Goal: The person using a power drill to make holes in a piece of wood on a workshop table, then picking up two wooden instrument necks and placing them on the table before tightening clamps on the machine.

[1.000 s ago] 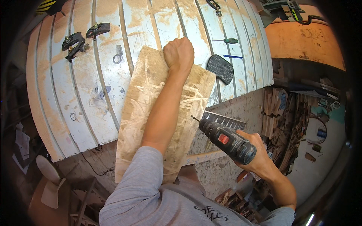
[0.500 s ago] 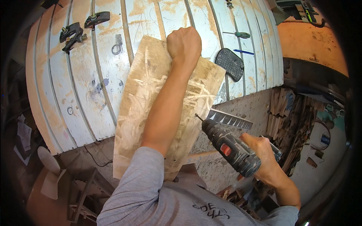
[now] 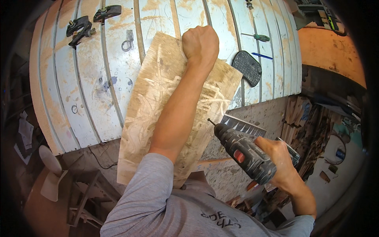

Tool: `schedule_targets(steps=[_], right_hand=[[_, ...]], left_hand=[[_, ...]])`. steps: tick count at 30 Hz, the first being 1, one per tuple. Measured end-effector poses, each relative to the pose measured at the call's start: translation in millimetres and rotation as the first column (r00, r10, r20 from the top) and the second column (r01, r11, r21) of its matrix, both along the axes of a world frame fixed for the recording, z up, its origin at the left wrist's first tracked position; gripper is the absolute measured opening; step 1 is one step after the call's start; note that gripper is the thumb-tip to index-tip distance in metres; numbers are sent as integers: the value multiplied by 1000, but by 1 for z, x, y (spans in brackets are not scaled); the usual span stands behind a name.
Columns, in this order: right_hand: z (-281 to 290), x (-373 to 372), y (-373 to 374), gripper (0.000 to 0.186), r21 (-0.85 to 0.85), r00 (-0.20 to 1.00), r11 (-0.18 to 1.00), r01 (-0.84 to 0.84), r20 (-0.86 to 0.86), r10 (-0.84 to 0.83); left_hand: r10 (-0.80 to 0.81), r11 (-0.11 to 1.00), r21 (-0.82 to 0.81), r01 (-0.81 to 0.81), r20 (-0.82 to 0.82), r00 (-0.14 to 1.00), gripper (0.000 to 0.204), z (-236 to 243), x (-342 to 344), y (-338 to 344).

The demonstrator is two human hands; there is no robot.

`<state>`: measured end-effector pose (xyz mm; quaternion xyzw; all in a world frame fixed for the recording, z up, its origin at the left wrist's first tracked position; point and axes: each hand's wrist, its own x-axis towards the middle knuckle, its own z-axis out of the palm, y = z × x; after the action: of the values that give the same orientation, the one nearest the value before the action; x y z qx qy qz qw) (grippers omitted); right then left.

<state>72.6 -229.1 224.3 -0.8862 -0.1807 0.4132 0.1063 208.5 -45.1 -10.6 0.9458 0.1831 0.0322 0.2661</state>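
My left hand [image 3: 200,45] is closed over the far edge of a scuffed plywood board [image 3: 142,102] with pale carved or scraped marks, its forearm lying along the board. The board overhangs the near edge of the slatted bench. My right hand [image 3: 280,158] grips a black cordless drill [image 3: 242,152] with a red part; its thin bit points at the board's right side, and I cannot tell whether it touches. A dark strip [image 3: 244,125] with pale triangles lies beside the board, partly behind the drill. A black mini keyboard [image 3: 246,68] is right of my left hand.
The white, dust-stained bench [image 3: 67,98] holds black clamps [image 3: 81,29], a green screwdriver [image 3: 261,38] and a blue pen [image 3: 261,55]. An orange panel [image 3: 329,55] is at right, above stacked wood offcuts [image 3: 294,122]. A chair-like pale object [image 3: 50,164] stands lower left.
The drill and right hand have moved slightly right and down in the picture. My left fist, still on the board's far edge, and the bench appear higher as the view shifted.
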Motion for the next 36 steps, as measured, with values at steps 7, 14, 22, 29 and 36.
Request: schedule_targets(steps=[7, 14, 22, 29, 36], right_hand=[[2, 14, 4, 36, -61, 995, 993, -97, -24, 96], [0, 22, -8, 31, -74, 918, 919, -387, 63, 392], [3, 35, 1, 34, -16, 957, 958, -287, -47, 286], [2, 36, 2, 35, -93, 923, 919, -384, -36, 382], [5, 35, 11, 30, -214, 792, 778, -591, 31, 610]], left_hand=[[12, 1000, -4, -12, 23, 1000, 28, 2, 0, -1], [2, 1000, 11, -3, 32, 999, 28, 0, 2, -2], [1, 1000, -4, -1, -14, 1000, 34, 2, 3, -2], [0, 998, -56, 0, 5, 1000, 35, 1, 3, -1], [-11, 998, -59, 11, -6, 1000, 35, -1, 5, -3]])
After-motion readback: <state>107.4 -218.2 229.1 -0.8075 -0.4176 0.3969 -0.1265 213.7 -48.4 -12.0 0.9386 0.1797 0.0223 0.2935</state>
